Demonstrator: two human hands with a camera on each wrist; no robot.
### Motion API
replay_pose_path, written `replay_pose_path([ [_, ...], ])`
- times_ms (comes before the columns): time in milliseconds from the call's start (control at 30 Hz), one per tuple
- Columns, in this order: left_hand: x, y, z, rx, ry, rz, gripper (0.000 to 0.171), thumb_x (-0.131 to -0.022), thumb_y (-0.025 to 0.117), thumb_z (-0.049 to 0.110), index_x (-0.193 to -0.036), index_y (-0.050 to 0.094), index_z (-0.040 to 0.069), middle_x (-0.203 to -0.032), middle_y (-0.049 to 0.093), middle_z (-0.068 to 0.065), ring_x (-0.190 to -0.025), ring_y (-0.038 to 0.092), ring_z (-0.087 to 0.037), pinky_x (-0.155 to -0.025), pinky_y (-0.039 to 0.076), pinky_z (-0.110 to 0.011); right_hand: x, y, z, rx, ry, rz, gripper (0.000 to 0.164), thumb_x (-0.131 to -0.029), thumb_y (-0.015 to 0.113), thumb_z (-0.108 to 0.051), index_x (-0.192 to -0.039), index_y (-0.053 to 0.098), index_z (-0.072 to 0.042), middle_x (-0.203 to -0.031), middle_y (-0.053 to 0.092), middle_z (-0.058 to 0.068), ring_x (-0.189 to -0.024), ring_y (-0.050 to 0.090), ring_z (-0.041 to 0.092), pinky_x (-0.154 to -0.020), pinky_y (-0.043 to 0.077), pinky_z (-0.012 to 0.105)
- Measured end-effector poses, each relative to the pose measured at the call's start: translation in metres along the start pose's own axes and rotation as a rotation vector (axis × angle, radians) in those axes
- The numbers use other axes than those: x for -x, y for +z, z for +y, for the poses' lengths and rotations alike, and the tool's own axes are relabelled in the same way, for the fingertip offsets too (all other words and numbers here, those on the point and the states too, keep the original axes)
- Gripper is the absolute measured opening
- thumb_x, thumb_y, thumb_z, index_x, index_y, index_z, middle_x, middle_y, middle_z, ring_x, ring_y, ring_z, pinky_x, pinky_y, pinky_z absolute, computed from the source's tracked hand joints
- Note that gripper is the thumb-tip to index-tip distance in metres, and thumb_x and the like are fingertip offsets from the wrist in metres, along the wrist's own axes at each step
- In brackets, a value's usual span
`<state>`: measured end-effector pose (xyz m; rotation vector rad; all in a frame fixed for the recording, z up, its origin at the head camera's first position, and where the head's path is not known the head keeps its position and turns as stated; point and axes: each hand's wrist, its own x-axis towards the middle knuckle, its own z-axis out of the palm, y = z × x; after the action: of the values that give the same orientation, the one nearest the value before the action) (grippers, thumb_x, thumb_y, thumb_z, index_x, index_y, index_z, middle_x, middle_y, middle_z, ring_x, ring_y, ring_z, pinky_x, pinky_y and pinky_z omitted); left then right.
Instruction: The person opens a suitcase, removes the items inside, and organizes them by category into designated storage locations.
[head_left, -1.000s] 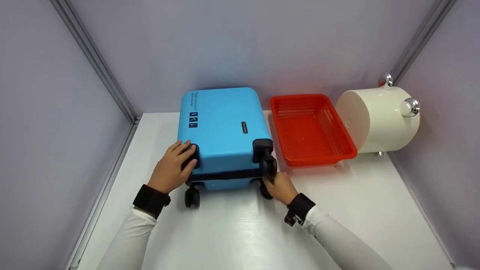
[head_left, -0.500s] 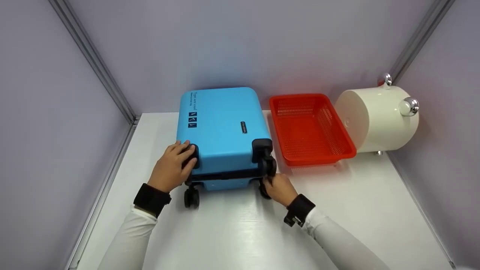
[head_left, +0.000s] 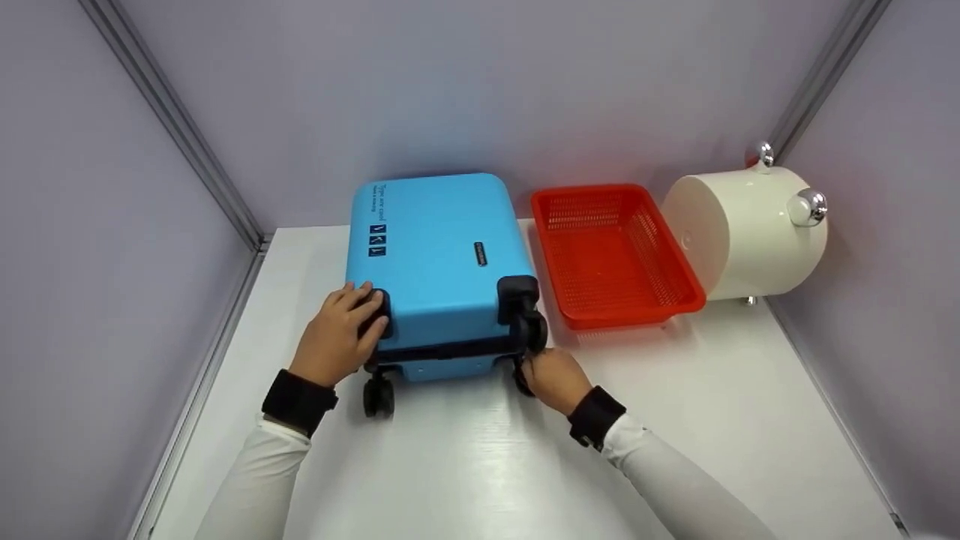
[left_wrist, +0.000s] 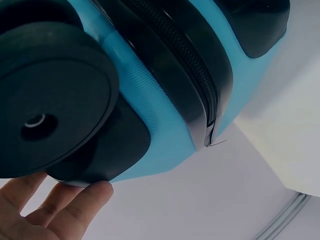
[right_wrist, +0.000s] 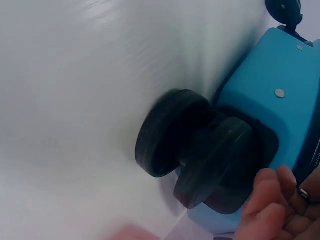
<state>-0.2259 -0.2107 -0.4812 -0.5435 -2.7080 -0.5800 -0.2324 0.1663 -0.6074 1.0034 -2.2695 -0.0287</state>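
Observation:
A light blue suitcase (head_left: 435, 247) lies flat with its wheel end toward me. My left hand (head_left: 330, 337) rests on its near left black corner guard, fingers spread and fairly straight. In the left wrist view the fingertips touch the edge of the guard (left_wrist: 117, 150) beside a large black wheel (left_wrist: 55, 95). At the near right corner my right hand (head_left: 556, 380) has its fingers curled beside the black zip band. The right wrist view shows a small metal zipper pull (right_wrist: 303, 193) pinched between them, close to a double wheel (right_wrist: 215, 160). Part of the right fingers is hidden behind the wheel in the head view.
A red plastic basket (head_left: 607, 262) stands just right of the suitcase. Beyond it a cream-white round pot-like container (head_left: 750, 232) with shiny knobs lies on its side in the back right corner. Grey-white panels (head_left: 450, 82) enclose the white table (head_left: 450, 465).
The whole scene shifts slightly left as the head view moves. Both hands stay at their suitcase corners; the right wrist is turned slightly.

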Motion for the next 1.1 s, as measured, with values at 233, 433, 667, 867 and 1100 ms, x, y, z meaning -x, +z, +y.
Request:
replay_pose_path([
  [233,0.003,-0.002,-0.002,0.001,-0.005,0.006,0.045,-0.108,0.070,0.025,-0.145,0.067,0.000,-0.155,0.061,-0.024,-0.149,0.051,-0.051,-0.115,0.048,-0.064,-0.002,-0.001,-0.008,0.089,-0.069,-0.017,0.030,-0.087,0.089,-0.016,-0.085,0.063,-0.002,-0.069,0.057,0.005,-0.052,0.061,0.019,-0.045,0.052,0.032],
  [433,0.004,-0.003,-0.004,-0.008,0.009,0.011,0.044,-0.107,0.070,0.025,-0.145,0.068,0.001,-0.154,0.062,-0.024,-0.148,0.051,-0.052,-0.113,0.050,-0.064,-0.021,-0.007,-0.032,0.157,-0.121,-0.118,0.017,-0.090,0.079,-0.012,-0.097,0.070,0.000,-0.078,0.061,0.005,-0.053,0.060,0.013,-0.043,0.050,0.029],
  [667,0.002,0.001,-0.004,-0.001,0.037,0.045,0.042,-0.107,0.071,0.022,-0.143,0.070,0.001,-0.152,0.064,-0.024,-0.146,0.054,-0.053,-0.110,0.053,-0.065,-0.058,-0.010,-0.070,-0.197,0.116,-0.287,0.014,-0.100,0.064,-0.008,-0.105,0.068,0.004,-0.070,0.065,0.007,-0.055,0.068,0.023,-0.047,0.055,0.037],
  [867,0.004,0.006,-0.006,-0.009,0.058,0.102,0.040,-0.105,0.072,0.019,-0.139,0.072,0.000,-0.148,0.066,-0.024,-0.141,0.057,-0.053,-0.104,0.056,-0.065,-0.084,-0.009,-0.096,-0.265,0.154,-0.384,0.026,-0.105,0.063,-0.011,-0.122,0.070,0.008,-0.075,0.073,0.011,-0.060,0.072,0.023,-0.050,0.058,0.035],
  [1100,0.006,0.010,-0.006,-0.002,0.051,0.119,0.040,-0.105,0.072,0.019,-0.141,0.071,0.001,-0.149,0.065,-0.024,-0.143,0.056,-0.052,-0.105,0.056,-0.065,-0.100,-0.007,-0.112,-0.205,0.107,-0.417,0.027,-0.106,0.064,-0.013,-0.125,0.070,0.004,-0.075,0.073,0.006,-0.059,0.070,0.019,-0.051,0.058,0.031],
])
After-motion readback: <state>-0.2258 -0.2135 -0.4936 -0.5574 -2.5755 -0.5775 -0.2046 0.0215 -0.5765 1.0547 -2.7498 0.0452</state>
